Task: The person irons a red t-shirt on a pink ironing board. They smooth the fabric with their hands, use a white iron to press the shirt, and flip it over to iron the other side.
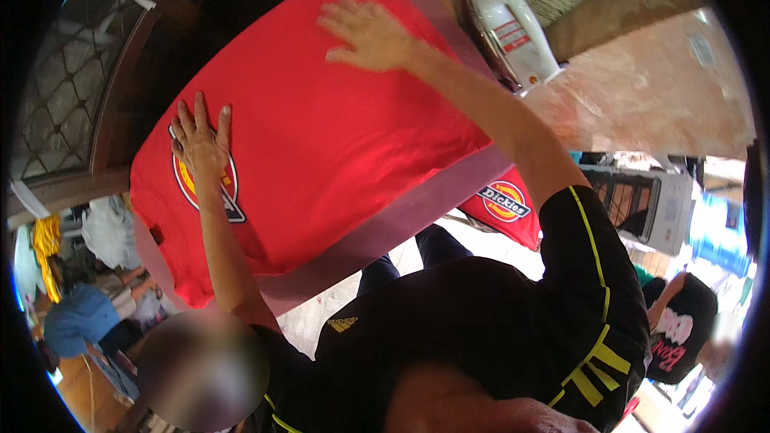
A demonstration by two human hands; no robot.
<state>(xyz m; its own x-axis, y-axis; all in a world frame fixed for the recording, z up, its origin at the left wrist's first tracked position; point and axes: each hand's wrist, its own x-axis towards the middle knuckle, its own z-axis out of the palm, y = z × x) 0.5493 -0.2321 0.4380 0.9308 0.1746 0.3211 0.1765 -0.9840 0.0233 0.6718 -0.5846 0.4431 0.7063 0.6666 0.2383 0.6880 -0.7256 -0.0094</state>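
A red T-shirt [321, 144] lies spread over a mauve-covered ironing board [417, 200], its neckline toward the lower left. My left hand [200, 144] rests flat on the shirt's printed emblem [233, 196], fingers spread, partly hiding it. Farther up and to the right, my right hand [370, 34] is stretched out over the red cloth near the board's far edge, slightly blurred; whether it touches cannot be made out. Neither hand holds anything. Beyond the right forearm, a white electric iron [513, 36] sits beside the board.
Below the board's right edge hangs another red printed garment [505, 204]. A plastic-wrapped surface [642, 88] lies right of the iron. A dark lattice window [72, 72] borders the left. People are at both sides, one in a blue top [80, 321], another in black [682, 325].
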